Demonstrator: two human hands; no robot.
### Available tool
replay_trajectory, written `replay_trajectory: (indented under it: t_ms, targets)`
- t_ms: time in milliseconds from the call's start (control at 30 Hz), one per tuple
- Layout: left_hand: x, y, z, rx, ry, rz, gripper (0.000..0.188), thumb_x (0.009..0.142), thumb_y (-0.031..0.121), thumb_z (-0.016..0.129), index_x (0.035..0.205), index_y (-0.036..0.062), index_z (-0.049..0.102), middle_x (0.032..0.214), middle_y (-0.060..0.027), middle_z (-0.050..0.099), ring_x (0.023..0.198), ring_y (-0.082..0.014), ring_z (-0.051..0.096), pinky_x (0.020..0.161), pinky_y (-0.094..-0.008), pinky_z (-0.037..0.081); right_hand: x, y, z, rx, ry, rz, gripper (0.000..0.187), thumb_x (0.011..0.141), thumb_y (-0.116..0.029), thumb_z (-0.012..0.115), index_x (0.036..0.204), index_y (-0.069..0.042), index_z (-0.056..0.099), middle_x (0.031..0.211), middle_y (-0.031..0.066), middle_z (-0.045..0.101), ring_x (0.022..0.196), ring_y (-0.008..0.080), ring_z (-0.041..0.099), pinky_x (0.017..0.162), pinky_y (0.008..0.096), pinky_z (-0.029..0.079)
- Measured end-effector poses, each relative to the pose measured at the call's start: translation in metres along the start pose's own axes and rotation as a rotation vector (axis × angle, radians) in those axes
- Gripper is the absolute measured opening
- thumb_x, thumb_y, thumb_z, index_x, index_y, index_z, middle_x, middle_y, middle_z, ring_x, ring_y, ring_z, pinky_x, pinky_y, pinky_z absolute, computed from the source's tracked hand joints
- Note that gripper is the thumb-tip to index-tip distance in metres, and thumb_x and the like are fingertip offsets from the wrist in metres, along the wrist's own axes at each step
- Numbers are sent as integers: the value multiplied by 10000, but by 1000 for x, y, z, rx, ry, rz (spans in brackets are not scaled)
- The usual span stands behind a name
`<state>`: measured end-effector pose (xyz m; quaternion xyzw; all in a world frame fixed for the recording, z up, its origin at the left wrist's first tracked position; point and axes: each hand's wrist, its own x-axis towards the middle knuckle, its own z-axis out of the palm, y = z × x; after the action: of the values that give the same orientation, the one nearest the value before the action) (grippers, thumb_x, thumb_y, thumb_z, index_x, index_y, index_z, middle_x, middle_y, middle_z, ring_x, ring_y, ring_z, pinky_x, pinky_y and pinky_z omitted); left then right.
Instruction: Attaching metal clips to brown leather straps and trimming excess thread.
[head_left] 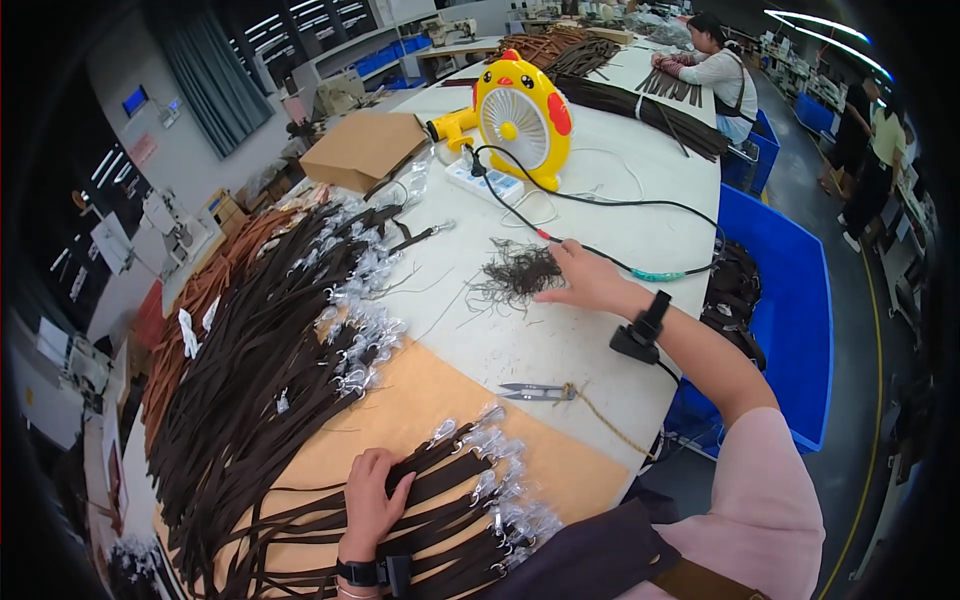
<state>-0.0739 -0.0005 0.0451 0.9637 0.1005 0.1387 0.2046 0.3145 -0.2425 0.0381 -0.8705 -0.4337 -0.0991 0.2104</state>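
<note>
My left hand (pixel 370 506) rests on dark brown straps (pixel 425 517) laid side by side, its fingers together and its thumb spread away from them. These straps end at the right in metal clasps wrapped in clear plastic (pixel 525 520). Farther off, my right hand (pixel 590 280) reaches over the white table with thumb and fingers apart. Its fingertips are at the edge of a tangled heap of dark thread scraps (pixel 522 272); no threads show between them. Thread snips (pixel 537 392) lie between my two hands, with a tan cord (pixel 612 428) at their end.
A large bundle of dark straps (pixel 270 350) covers the left side, beside brown ones (pixel 215 270). Behind stand a cardboard box (pixel 362 150), a yellow chick-shaped fan (pixel 520 120) and a power strip (pixel 485 182). A black cable crosses the table. A blue bin (pixel 795 300) stands right; a co-worker (pixel 715 75) sits beyond.
</note>
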Motion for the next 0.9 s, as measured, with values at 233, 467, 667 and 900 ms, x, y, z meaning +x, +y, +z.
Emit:
replay_trajectory:
  t_ms: [233,467,667,900]
  targets:
    - [-25,-1,16,-66,85,-15,311,821,161,733,1104,64,650,1061,-134,567,1024,-325,537,911,-396,428,61,-55,63,48,-271,-78,678,794,-528,748,1259,-66,573,1252,213,518,1107,398,588,926,462,503]
    - [-22,-4,24,-154,96,-39,339,787,166,764,1097,54,687,1038,-128,578,1033,-307,538,940,-384,423,-57,-24,4,221,-276,-267,105,771,-10,612,855,-40,667,908,170,642,909,365,638,794,438,516]
    - [-26,-7,19,-214,116,-71,283,824,92,704,1091,10,656,1061,-135,561,1047,-295,540,971,-361,410,-241,51,-65,316,174,264,186,710,47,586,865,-6,676,873,173,652,852,377,644,764,421,520]
    - [-29,-7,16,-88,123,-45,388,823,168,727,1168,16,636,1161,-151,573,1128,-325,535,1020,-395,401,-356,72,49,222,-504,148,411,812,-233,716,1183,-64,667,1140,219,666,1013,388,649,897,445,519]
